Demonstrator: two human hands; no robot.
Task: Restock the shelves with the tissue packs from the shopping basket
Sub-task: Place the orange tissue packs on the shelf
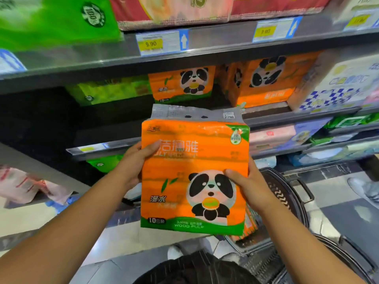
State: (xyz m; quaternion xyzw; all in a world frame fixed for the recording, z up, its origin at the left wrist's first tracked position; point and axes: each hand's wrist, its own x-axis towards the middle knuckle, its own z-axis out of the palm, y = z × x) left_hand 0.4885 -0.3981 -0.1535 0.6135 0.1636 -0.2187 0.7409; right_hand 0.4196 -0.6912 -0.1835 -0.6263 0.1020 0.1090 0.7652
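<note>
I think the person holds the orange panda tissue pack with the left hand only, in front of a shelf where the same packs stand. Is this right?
Not quite: the head view shows both the left hand and the right hand gripping the orange panda tissue pack. The same packs do stand on the shelf behind.

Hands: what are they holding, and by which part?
The orange panda tissue pack, by its two side edges: left hand on the left edge, right hand on the right.
</note>
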